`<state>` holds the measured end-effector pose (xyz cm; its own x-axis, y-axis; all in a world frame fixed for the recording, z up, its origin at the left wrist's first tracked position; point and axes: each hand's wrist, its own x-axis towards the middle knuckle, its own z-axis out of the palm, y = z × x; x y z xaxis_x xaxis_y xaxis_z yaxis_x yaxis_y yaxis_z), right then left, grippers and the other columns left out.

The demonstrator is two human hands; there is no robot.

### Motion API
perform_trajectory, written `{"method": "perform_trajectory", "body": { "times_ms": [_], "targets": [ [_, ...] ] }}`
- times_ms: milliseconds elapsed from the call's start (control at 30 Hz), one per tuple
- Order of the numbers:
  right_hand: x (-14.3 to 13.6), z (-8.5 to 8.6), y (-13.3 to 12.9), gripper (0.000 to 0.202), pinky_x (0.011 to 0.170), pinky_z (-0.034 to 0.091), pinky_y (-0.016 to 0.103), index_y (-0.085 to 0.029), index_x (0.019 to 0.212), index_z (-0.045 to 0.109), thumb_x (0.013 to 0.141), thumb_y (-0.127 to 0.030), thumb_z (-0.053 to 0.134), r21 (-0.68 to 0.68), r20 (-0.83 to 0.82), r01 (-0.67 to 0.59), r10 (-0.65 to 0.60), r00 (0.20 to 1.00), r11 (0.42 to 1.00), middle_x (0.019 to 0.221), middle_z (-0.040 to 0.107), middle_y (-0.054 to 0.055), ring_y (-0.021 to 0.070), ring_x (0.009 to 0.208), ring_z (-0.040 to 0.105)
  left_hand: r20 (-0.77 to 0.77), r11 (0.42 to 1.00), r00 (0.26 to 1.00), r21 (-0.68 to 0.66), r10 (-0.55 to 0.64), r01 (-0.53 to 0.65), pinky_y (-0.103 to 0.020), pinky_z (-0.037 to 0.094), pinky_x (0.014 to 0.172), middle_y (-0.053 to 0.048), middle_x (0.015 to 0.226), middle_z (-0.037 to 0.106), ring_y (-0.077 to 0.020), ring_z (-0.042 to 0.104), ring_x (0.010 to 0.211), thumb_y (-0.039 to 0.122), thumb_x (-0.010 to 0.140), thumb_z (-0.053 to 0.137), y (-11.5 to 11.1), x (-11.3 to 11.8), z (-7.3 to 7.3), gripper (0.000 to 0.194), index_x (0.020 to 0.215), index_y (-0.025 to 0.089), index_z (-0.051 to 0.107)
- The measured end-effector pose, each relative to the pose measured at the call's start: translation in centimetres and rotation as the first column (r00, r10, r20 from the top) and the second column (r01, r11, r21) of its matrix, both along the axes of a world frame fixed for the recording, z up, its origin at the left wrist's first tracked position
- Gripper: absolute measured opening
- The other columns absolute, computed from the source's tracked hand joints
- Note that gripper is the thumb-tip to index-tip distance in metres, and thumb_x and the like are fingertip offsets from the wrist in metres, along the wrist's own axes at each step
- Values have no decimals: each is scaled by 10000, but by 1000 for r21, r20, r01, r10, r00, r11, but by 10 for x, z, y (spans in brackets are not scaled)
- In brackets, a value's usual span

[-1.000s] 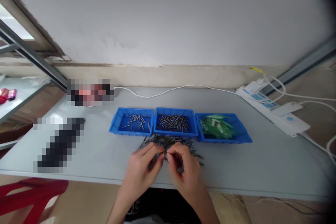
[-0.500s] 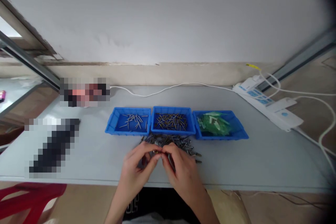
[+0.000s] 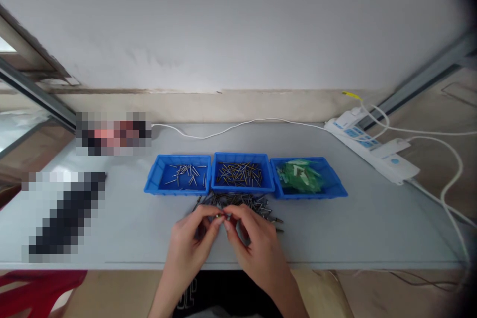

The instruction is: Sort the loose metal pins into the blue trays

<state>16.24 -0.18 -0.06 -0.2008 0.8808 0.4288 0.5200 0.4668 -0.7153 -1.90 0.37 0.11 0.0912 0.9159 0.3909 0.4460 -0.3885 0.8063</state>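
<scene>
My left hand (image 3: 193, 234) is closed in a pinch, thumb against fingertips, on a small metal piece (image 3: 219, 215) whose glint shows between the fingers. My right hand (image 3: 253, 238) pinches the same spot from the other side, and the fingertips of both hands nearly touch. Most of the piece is hidden by the fingers. Just beyond the hands, a loose pile of slim metal pins (image 3: 257, 203) lies on the table, partly covered by my fingers.
Three blue trays stand in a row: the left tray (image 3: 158, 171) holds thin silvery pins, the middle tray (image 3: 271, 179) brass-toned pins, the right tray (image 3: 335, 186) a green plastic bag (image 3: 303, 179). A white power strip (image 3: 372, 151) with cables lies right. Blurred-out objects lie left.
The camera view has shifted slightly. Both hands stay together over the pile, their fingertips having shifted a little around the small metal piece.
</scene>
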Motion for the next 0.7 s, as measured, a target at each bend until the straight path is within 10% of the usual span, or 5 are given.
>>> {"method": "perform_trajectory", "body": {
  "times_ms": [700],
  "targets": [
    [1, -6, 4, 191, 618, 493, 249, -251, 1255, 682, 1077, -240, 615, 19, -60, 41, -39, 997, 999, 865, 713, -20, 118, 605, 566, 11, 997, 999, 62, -39, 38, -187, 593, 624, -41, 903, 853, -121, 721, 627, 148, 972, 700, 7, 1, 3, 154, 1015, 203, 837]
  ]
}}
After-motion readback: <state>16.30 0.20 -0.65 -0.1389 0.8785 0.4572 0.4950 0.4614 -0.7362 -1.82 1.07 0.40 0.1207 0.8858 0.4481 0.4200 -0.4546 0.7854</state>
